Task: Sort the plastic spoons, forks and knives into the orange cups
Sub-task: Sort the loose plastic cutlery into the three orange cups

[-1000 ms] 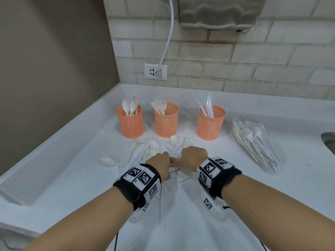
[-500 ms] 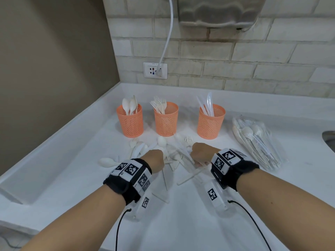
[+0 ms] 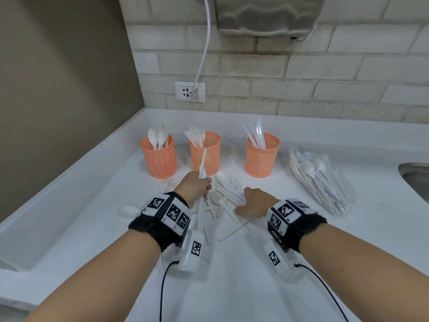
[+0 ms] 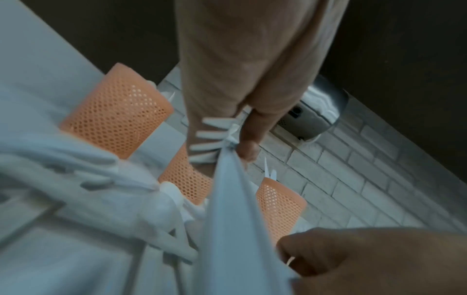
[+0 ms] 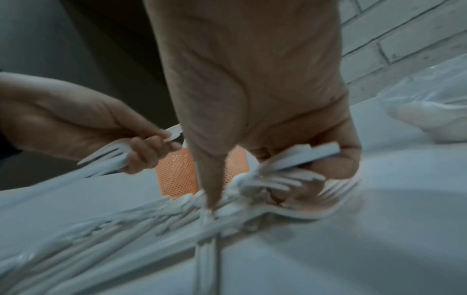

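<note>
A white countertop is seen bearing three orange mesh cups, holding spoons, forks and knives from left to right. A loose pile of white plastic cutlery lies before them. Several white utensils are gripped in the curled left hand; more pieces are pinched from the pile by the right hand.

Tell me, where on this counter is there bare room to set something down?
Bare counter lies nearest the person, between the forearms, and along the left edge beside the spoon cup. It is crowded in front of the three cups, where the loose cutlery pile lies under both hands, and at right by the plastic bag.
</note>
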Available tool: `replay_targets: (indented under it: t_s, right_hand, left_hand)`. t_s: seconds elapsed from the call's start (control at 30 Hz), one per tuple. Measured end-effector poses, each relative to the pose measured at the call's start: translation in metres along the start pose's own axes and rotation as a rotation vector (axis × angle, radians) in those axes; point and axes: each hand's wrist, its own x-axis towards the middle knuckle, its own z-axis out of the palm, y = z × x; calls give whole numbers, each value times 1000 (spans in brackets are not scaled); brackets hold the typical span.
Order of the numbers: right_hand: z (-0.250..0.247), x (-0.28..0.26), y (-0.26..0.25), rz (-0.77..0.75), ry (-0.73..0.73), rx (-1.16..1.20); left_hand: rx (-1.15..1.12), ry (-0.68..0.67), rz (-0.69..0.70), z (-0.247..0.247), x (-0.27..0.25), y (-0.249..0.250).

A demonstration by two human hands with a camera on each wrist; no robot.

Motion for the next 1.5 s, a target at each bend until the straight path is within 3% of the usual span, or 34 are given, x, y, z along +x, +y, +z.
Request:
replay_targets:
  t_s: [0.13,0.33,0.5,0.6,0.7,0.8,0.87,0.97,1.07,1.23,1.4,1.5]
  right_hand:
    - [-3,1,0,-9,-16,1]
    - [-27,-12,5,-106,84,296]
    - [-28,-32,-27,-324,96,550]
    - [-17,-42,-39,-429,71,639]
    - [-16,-41,-34,-344,25,588]
    - [-19,-37,-12,-128,60,423]
    - [-13,-36,1,3,12,236]
    - [2,-28,9,121,-24,160]
    - [1,-17,8,147,89,171]
    - [-1,2,-17,162,101,206]
    - [20,34,-50,219,181,9]
    - [14,38,-58,238,159,6]
  left_hand:
    - [-204,10,-51,-3,2,2]
    - [-303,17,-84,-2,-3,3]
    - [-307,-65,-14,18,-8,9]
    - [-341,-13,-16,21,-8,9]
    - [-312,75,-30,14,-5,8]
    - [-344,126,-43,1,-2,7]
    - [-398,124,-58,-10,0,9]
    - [-389,72,-67,-22,3,8]
    - [-369,50,-78,-27,3,3]
    - [-396,-3,-78,-29,-2,-1]
    - [-404,-36,-72,-35,-8,-1]
    - [-439,-35,-73,-37,-11,-1]
